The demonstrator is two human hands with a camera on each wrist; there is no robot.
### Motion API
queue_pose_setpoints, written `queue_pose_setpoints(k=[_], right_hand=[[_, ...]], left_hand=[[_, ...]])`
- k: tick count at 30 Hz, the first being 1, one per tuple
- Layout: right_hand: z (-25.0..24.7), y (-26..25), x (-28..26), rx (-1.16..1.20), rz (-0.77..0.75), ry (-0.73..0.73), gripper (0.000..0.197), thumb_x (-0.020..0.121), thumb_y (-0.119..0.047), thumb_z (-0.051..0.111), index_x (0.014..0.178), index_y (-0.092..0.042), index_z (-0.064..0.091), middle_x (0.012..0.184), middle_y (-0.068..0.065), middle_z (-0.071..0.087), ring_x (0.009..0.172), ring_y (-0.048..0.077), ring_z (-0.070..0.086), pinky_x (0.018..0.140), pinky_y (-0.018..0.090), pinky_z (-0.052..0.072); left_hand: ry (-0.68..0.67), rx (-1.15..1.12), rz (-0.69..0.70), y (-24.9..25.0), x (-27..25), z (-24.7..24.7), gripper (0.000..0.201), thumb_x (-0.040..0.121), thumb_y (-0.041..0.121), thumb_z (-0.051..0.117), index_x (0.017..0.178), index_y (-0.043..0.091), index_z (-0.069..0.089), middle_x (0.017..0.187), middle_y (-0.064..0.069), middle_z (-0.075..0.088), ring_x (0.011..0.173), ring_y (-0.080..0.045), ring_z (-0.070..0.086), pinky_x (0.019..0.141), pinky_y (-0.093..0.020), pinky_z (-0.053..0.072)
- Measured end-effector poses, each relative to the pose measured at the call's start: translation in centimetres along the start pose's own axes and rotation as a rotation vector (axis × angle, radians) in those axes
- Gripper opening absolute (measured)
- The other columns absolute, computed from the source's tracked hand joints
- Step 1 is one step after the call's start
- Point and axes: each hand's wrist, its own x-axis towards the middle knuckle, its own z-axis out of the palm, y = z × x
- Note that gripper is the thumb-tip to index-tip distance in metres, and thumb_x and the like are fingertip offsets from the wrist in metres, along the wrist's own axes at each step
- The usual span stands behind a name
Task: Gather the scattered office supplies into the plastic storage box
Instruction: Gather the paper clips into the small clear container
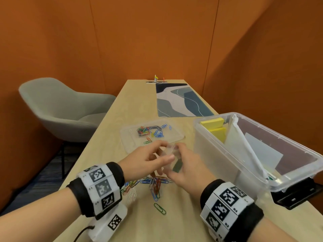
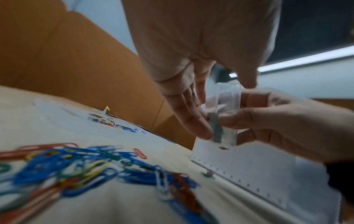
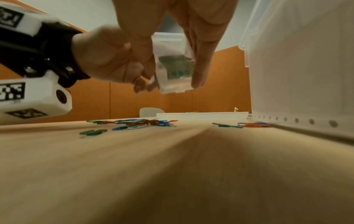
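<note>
Both hands meet above the surface (image 1: 174,224), gripping one small clear case (image 1: 170,152) between them: the left hand (image 1: 146,161) curls its fingers and thumb round one side, and the right hand (image 1: 188,165) pinches the other side with thumb and fingers. The case hangs in the air with a dark green label showing through its wall (the right wrist view shows this best, though the print is too blurred to read). Directly below the hands lies a loose heap of coloured paperclips (image 1: 153,184), with one green clip (image 1: 160,208) lying apart, nearer the person. Beyond the hands a shallow clear lid (image 1: 129,145) lies flat on the surface, holding more clips and a metal piece. The storage box (image 1: 209,142) stands just right of the hands, open, with yellow sticky notes (image 1: 214,127), white sheets and a white rod inside. A patterned mat (image 1: 181,102) lies farther back, and a grey chair (image 1: 57,110) stands to the left.
</note>
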Motion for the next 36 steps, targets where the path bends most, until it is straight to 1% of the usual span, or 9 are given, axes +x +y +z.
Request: queue_pose_setpoints(k=[3, 7, 9, 14, 19, 22, 27, 32, 36], right_hand=[[-0.1, -0.4, 0.0, 0.090, -0.016, 0.055, 0.050, 0.078, -0.053, 0.045, 0.118, -0.024, 0.038, 0.105, -0.001, 0.062, 0.096, 0.015, 0.060, 0.083, 0.037, 0.051], [-0.5, -1.2, -0.2, 0.094, -0.078, -0.012, 0.044, 0.096, -0.040, 0.032, 0.136, -0.023, 0.028, 0.123, -0.019, 0.045, 0.108, -0.019, 0.040, 0.092, -0.002, 0.029], [-0.6, -1.6, -0.2, 0.066, -0.077, -0.023, 0.053, 0.096, -0.041, 0.025, 0.144, -0.019, 0.022, 0.131, -0.016, 0.042, 0.116, -0.017, 0.037, 0.093, -0.007, 0.020], [-0.8, -1.6, -0.5, 0.124, -0.050, 0.070, 0.077, 0.083, -0.057, 0.011, 0.136, -0.010, 0.041, 0.122, 0.005, 0.057, 0.110, 0.018, 0.057, 0.098, 0.036, 0.046], [-1.9, -1.7, -0.7, 0.096, 0.044, 0.199, 0.045, 0.091, -0.022, 0.038, 0.136, -0.021, 0.034, 0.093, -0.001, 0.062, 0.069, 0.006, 0.056, 0.077, 0.030, 0.050], [-2.9, -2.0, -1.0, 0.140, 0.038, 0.344, 0.042, 0.089, -0.008, 0.046, 0.120, -0.034, 0.039, 0.089, -0.005, 0.058, 0.069, 0.020, 0.061, 0.074, 0.043, 0.054], [-5.3, -3.0, -0.7, 0.092, 0.082, 0.434, 0.030, 0.091, -0.001, 0.043, 0.095, -0.018, 0.068, 0.090, -0.001, 0.064, 0.081, 0.018, 0.059, 0.081, 0.044, 0.053], [-7.9, -3.8, -0.5, -0.092, 0.135, 0.423, 0.038, 0.091, -0.016, 0.052, 0.129, -0.021, 0.050, 0.130, -0.002, 0.050, 0.102, 0.004, 0.041, 0.087, 0.014, 0.037], [-8.6, -4.0, -0.6, -0.143, 0.149, 0.426, 0.055, 0.081, -0.030, 0.068, 0.130, -0.025, 0.043, 0.130, -0.006, 0.040, 0.100, -0.002, 0.033, 0.068, 0.004, 0.030]], left_hand=[[-0.067, -0.122, 0.005, 0.7, 0.5, -0.4, 0.037, 0.086, 0.032, 0.061, 0.118, 0.039, 0.044, 0.092, -0.001, 0.058, 0.067, -0.009, 0.063, 0.054, -0.024, 0.053], [-0.034, -0.216, 0.008, 1.6, 0.9, -1.1, 0.029, 0.081, 0.036, 0.056, 0.103, 0.018, 0.052, 0.084, 0.001, 0.058, 0.066, -0.011, 0.061, 0.054, -0.027, 0.054], [-0.036, -0.247, 0.003, 1.9, 0.8, -1.1, 0.025, 0.083, 0.034, 0.052, 0.095, 0.013, 0.051, 0.077, 0.006, 0.058, 0.063, -0.008, 0.061, 0.058, -0.028, 0.053], [-0.065, -0.362, -0.047, 1.8, 0.5, -1.3, 0.045, 0.086, 0.040, 0.045, 0.104, 0.000, 0.054, 0.081, 0.001, 0.061, 0.065, -0.014, 0.059, 0.061, -0.024, 0.053], [-0.026, -0.584, -0.233, 1.6, 0.4, -1.6, 0.043, 0.082, 0.038, 0.045, 0.111, 0.008, 0.055, 0.080, -0.009, 0.067, 0.060, -0.025, 0.063, 0.057, -0.030, 0.055], [0.075, -0.621, -0.277, 1.5, 0.9, -1.3, 0.032, 0.096, 0.022, 0.037, 0.117, 0.004, 0.054, 0.078, -0.012, 0.066, 0.058, -0.023, 0.061, 0.048, -0.028, 0.053], [0.153, -0.690, -0.259, 1.9, 2.8, -0.2, 0.025, 0.100, 0.019, 0.036, 0.102, 0.009, 0.058, 0.082, -0.010, 0.063, 0.065, -0.018, 0.057, 0.050, -0.023, 0.054], [0.101, -0.443, -0.322, 1.9, 4.9, 2.2, 0.023, 0.097, 0.010, 0.036, 0.105, 0.003, 0.056, 0.076, -0.007, 0.057, 0.060, -0.015, 0.057, 0.055, -0.022, 0.049], [-0.215, 0.393, -0.040, 1.8, 5.8, 4.9, 0.030, 0.092, 0.011, 0.047, 0.118, 0.015, 0.060, 0.119, -0.002, 0.062, 0.106, -0.015, 0.056, 0.090, -0.023, 0.044]])
